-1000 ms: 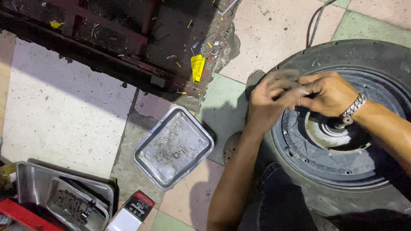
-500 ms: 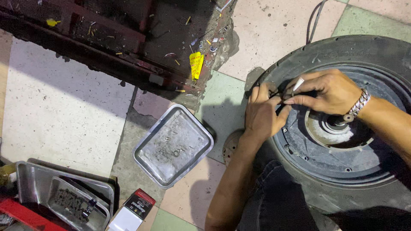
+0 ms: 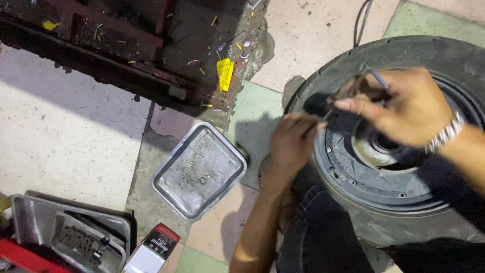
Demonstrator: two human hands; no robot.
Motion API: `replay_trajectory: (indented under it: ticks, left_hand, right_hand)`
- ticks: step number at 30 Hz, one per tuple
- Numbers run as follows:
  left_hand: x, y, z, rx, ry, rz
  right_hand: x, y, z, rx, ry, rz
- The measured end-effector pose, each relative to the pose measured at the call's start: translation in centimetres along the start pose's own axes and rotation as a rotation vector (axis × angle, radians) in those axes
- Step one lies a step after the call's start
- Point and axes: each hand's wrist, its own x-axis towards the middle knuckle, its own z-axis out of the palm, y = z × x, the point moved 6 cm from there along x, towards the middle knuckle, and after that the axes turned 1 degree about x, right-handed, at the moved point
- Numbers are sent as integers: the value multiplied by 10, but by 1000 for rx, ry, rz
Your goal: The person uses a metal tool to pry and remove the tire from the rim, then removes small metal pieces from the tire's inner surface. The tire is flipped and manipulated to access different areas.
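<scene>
Black rubber tyre [image 3: 323, 86], dark hub [image 3: 384, 167]

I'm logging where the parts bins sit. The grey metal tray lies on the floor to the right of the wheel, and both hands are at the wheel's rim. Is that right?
Not quite. In the head view the grey metal tray lies to the left of the wheel, not the right. The left hand and right hand are at the wheel's rim, as you said.

A big black wheel and a thin wire

The wheel [image 3: 404, 167] lies flat on the floor, with a fat black tyre around a dark metal middle that has small bolts and a round hub. The thin wire [image 3: 378, 78] sticks up near the tyre's top edge, blurred, pinched in the right hand [image 3: 404, 106].
</scene>
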Motion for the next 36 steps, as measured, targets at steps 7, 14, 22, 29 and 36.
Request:
replay_trajectory:
  ticks: [7, 14, 22, 29, 36]
  left_hand:
    - [-104, -108, -127, 640, 15, -463]
    - [-96, -56, -152, 529, 206, -300]
    - [-23, 25, -68, -30, -9, -264]
    - [9, 86, -58, -106, -73, 328]
    - [31, 73, -48, -128, -148, 352]
  right_hand:
    - [-54, -49, 17, 150, 216, -306]
    - [-35, -35, 42, 126, 333, -480]
    - [-30, -6, 59, 70, 226, -324]
    - [-23, 3, 67, 163, 207, -450]
    - [-7, 11, 80, 145, 195, -429]
